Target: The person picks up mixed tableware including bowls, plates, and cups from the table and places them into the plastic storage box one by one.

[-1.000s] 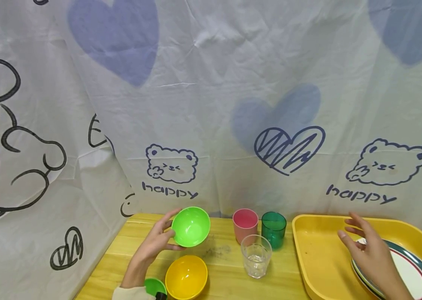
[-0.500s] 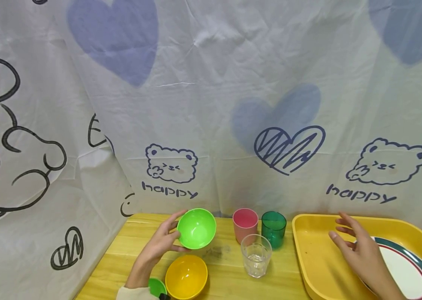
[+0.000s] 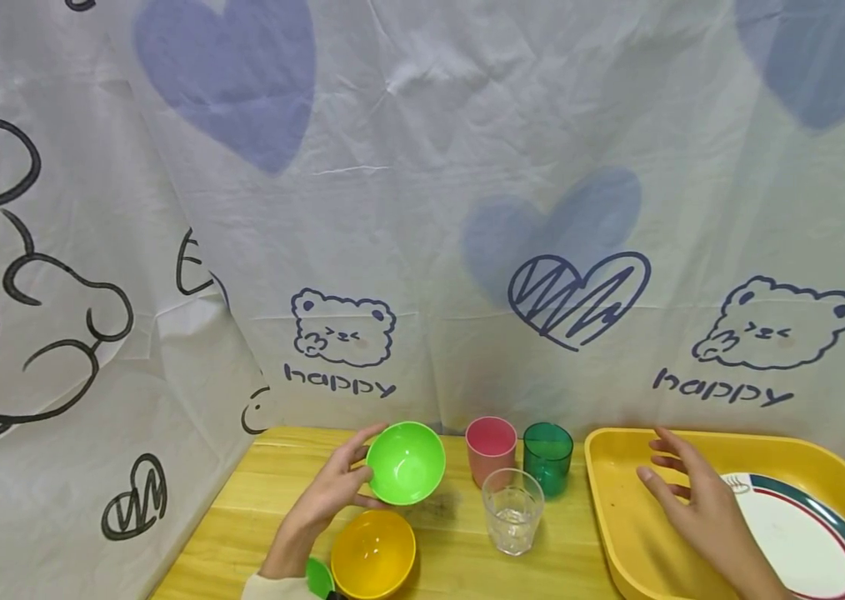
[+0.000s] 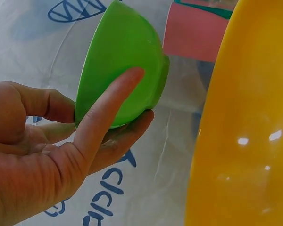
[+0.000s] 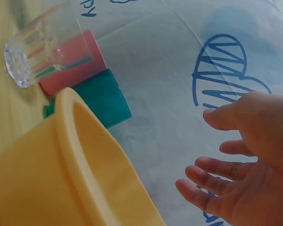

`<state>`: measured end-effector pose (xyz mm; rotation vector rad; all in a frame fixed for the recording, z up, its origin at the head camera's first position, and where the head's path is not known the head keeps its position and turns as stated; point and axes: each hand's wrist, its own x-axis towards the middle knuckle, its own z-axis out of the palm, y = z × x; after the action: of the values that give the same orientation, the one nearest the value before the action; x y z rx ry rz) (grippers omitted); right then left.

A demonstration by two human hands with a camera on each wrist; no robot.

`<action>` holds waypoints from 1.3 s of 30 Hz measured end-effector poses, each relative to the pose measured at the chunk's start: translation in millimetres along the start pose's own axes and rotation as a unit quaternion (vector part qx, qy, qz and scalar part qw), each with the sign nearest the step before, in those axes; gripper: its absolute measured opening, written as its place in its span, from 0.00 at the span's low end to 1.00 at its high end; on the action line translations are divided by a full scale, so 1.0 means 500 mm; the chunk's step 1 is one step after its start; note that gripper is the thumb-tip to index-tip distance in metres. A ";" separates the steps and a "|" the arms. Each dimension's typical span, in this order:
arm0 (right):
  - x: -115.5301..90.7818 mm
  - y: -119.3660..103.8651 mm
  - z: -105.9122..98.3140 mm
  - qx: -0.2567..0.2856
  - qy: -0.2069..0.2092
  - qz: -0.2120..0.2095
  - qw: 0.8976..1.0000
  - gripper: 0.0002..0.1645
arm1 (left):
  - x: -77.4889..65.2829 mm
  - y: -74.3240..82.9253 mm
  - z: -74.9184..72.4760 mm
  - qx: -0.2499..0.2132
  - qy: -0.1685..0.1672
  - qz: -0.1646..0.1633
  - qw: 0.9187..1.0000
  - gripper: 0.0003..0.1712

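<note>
My left hand [image 3: 332, 487] grips a bright green bowl [image 3: 406, 463] by its left side, raised off the table with its inside facing me. In the left wrist view the thumb [image 4: 52, 106] is at the rim and fingers [image 4: 115, 101] lie along the outside of the bowl [image 4: 127, 61]. Just below it in the head view stands a yellow bowl [image 3: 373, 554], and a second green bowl [image 3: 320, 577] is partly hidden by the left sleeve. Over the yellow tray [image 3: 617, 517] hovers my right hand [image 3: 700, 508], holding nothing, its fingers loosely spread.
A pink cup [image 3: 492, 450], a green cup [image 3: 548, 458] and a clear glass [image 3: 513, 512] stand close together between bowls and tray. Inside the tray lies a white plate [image 3: 797, 533] with a green and red border. A printed cloth [image 3: 437, 208] hangs behind the table.
The left hand has moved to the right and slightly down with the green bowl, toward the pink cup. My right hand has drifted left over the tray, uncovering more of the plate.
</note>
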<state>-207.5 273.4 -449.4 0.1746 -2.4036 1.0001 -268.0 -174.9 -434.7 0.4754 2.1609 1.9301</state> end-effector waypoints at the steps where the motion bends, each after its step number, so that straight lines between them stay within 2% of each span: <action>1: -0.001 -0.002 0.002 0.003 0.001 -0.003 1.000 0.37 | 0.000 0.000 0.003 0.000 -0.002 0.000 1.000 0.38; 7: 0.000 -0.008 0.012 0.003 -0.012 -0.002 1.000 0.36 | 0.003 -0.002 0.020 0.002 -0.018 0.003 1.000 0.38; 20: -0.002 -0.027 0.028 0.002 -0.033 0.006 0.999 0.37 | 0.006 -0.006 0.038 0.004 -0.031 0.002 1.000 0.39; 39: -0.011 -0.054 0.055 0.024 -0.057 -0.011 0.998 0.35 | 0.004 -0.006 0.069 0.012 -0.050 0.006 0.999 0.38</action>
<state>-205.8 234.7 -451.8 0.2812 -2.4746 1.0650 -257.8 -142.7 -441.6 0.5786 2.1248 1.8482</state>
